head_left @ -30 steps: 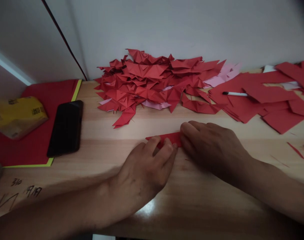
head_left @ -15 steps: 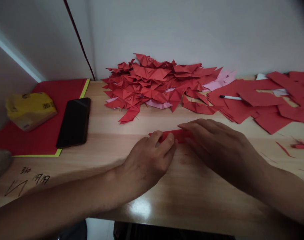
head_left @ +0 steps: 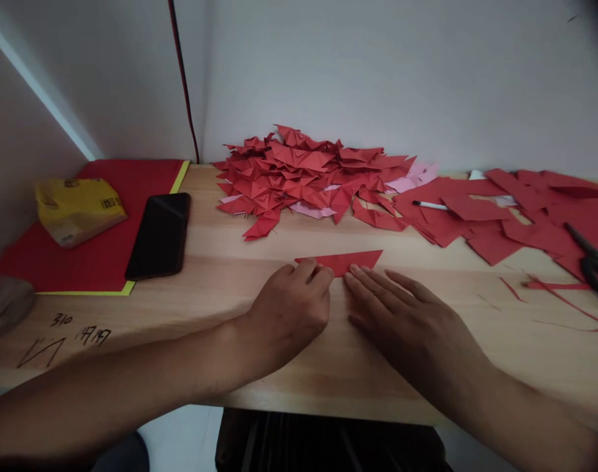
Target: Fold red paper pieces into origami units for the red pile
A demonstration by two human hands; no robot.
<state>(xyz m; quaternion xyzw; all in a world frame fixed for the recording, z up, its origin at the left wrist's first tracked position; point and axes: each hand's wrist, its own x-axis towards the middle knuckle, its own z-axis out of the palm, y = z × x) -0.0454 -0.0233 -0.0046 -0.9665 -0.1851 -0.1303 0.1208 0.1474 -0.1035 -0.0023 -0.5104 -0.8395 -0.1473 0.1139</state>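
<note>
A small folded red paper piece (head_left: pixel 345 260) lies flat on the wooden table (head_left: pixel 230 262), shaped like a long triangle. My left hand (head_left: pixel 292 308) rests with curled fingers, its fingertips pressing the paper's near left edge. My right hand (head_left: pixel 402 314) lies flat with fingers stretched out, fingertips touching the paper's near edge at the middle. Neither hand lifts the paper.
A heap of folded red and pink paper shapes (head_left: pixel 309 174) sits by the wall. Loose red sheets (head_left: pixel 500 216) with a white pen (head_left: pixel 429 205) lie to the right, and scissors (head_left: pixel 594 262) at the far right. A black phone (head_left: pixel 160 234) and a yellow packet (head_left: pixel 77 208) rest on a red sheet (head_left: pixel 43 262) at left.
My right hand has slid back off the red paper and flattened, uncovering the triangular piece. My left hand stayed on its left end. The view shifted downward.
</note>
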